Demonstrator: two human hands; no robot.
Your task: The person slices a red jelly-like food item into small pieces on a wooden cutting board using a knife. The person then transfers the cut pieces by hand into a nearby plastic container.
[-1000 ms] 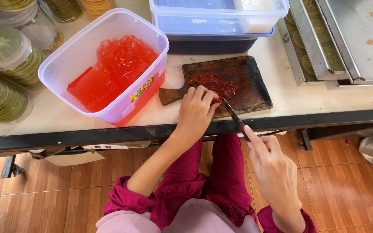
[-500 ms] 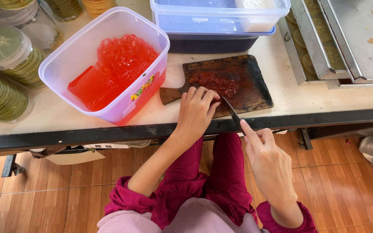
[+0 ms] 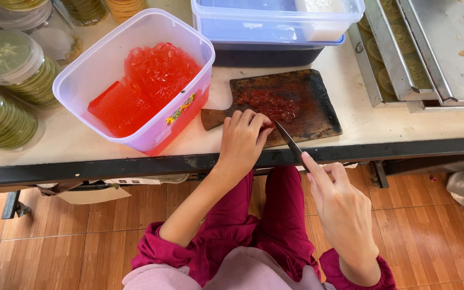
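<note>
A small heap of chopped red jelly [image 3: 268,103] lies on a dark, worn wooden cutting board [image 3: 307,96], which sits at the front edge of the pale counter [image 3: 350,70]. The left hand [image 3: 243,140] rests on the near edge of the board, fingers curled and pressed together, the fingertips just beside the jelly heap. The right hand [image 3: 339,201] hangs below the counter edge and grips the handle of a knife [image 3: 288,140], the forefinger stretched along the spine and the other fingers wrapped round; the dark blade angles up to the board, its tip beside the left fingertips.

Just left of the board stands a translucent plastic tub [image 3: 108,70] tinted pink, open at the top. Inside it are a smooth red jelly block [image 3: 119,107] at the near end and a mound of red jelly cubes [image 3: 159,67] heaped at the far end. Behind the board stands a clear blue-tinted lidded box [image 3: 264,24] stacked on a darker one, with something white inside at its right end. At the far left stand lidded round clear tubs [image 3: 6,86] holding stacked green discs. To the right are nested metal trays [image 3: 414,53], round greenish pieces showing in the lower one.
</note>
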